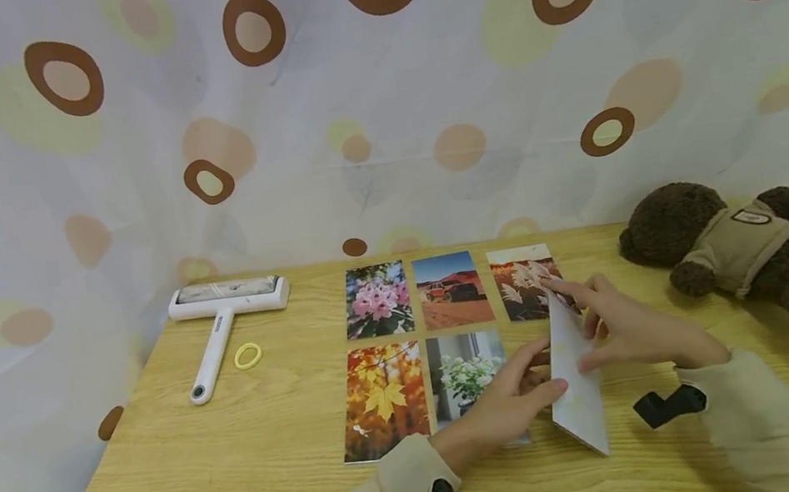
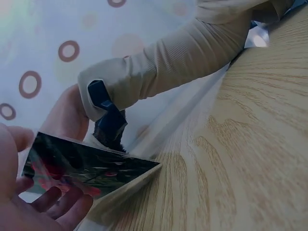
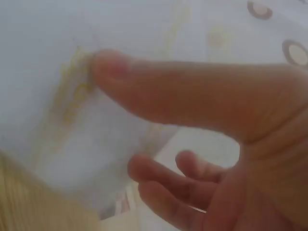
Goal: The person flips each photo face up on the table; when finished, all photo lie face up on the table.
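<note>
A photo card (image 1: 574,393) stands tilted on its edge at the right of the laid-out cards, its white, yellow-marked back (image 3: 43,91) towards the right hand. Its dark picture side (image 2: 86,166), with red and pink spots, faces the left hand. My left hand (image 1: 497,412) holds it, fingers against the picture and thumb at the edge. My right hand (image 1: 629,326) grips it too, with the thumb (image 3: 159,91) on the white back and the index finger at the top end. Beside them lie a white-flower card (image 1: 465,370) and a reed-grass card (image 1: 514,288), both partly covered.
Flat on the wooden table (image 1: 209,490) are a pink-flower card (image 1: 377,300), a red-car card (image 1: 452,290) and a maple-leaf card (image 1: 383,399). Left of them lie a white T-shaped roller tool (image 1: 216,351) and a yellow ring (image 1: 248,356). A brown teddy bear (image 1: 751,250) lies at right.
</note>
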`<state>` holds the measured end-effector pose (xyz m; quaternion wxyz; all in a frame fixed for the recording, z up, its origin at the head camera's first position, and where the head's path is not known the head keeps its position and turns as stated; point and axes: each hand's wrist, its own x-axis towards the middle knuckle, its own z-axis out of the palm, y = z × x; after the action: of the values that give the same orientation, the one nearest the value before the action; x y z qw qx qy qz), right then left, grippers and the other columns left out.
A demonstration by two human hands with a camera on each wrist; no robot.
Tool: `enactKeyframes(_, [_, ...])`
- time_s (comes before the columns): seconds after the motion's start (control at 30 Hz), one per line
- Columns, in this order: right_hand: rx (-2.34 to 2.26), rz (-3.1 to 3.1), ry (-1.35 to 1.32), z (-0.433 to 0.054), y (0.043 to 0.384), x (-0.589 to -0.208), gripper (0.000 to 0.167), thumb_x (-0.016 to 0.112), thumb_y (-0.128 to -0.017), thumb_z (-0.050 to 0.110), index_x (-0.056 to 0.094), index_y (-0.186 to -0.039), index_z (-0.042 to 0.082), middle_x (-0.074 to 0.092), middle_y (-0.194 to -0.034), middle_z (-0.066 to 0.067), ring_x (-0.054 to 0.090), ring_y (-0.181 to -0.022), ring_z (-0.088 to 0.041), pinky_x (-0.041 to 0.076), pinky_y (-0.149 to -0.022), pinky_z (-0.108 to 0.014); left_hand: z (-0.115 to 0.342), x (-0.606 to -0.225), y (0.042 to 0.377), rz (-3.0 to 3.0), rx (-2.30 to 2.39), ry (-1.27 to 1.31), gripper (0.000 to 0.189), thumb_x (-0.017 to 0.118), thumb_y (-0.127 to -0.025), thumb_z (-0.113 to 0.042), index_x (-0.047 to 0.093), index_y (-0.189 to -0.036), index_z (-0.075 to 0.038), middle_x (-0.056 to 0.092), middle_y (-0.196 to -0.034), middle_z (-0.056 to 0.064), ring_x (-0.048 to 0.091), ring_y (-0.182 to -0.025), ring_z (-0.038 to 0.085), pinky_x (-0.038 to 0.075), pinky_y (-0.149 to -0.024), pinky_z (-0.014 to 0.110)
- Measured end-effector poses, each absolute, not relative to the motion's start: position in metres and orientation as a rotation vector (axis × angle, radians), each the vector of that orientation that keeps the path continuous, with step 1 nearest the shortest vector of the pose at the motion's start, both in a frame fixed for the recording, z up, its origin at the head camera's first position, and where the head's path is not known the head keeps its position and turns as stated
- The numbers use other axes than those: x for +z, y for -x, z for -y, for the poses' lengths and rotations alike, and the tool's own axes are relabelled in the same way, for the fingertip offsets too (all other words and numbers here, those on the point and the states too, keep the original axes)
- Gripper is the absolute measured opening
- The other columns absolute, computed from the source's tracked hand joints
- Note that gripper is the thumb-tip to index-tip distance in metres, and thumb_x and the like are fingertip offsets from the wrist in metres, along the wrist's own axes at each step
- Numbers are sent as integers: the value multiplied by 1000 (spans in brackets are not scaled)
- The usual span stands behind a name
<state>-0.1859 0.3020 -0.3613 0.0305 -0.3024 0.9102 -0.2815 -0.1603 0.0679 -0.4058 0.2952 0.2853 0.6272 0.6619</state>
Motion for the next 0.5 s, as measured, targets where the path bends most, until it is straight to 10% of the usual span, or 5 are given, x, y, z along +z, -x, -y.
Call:
enactKeyframes(0.27, [-891,-2729,1249,-290,187,-356,72,71,-80,-4,42,-144,12,54,-80,4,50,-62,3,48,-55,-21,-73,-406,158,-1571,1799,-813,48,21,-108,-22,19,-154,-10,28,-155,17,41,-131,40,46,-99,33])
enactKeyframes(0.5, [-1005,-2641,1145,-301,182,-349,31,44,-100,1,51,-130,-2,63,-83,-1,61,-67,-7,52,-60,-28,-75,-407,154,-1839,1587,-960,49,28,-107,-23,20,-154,-15,26,-157,8,32,-141,23,36,-108,29])
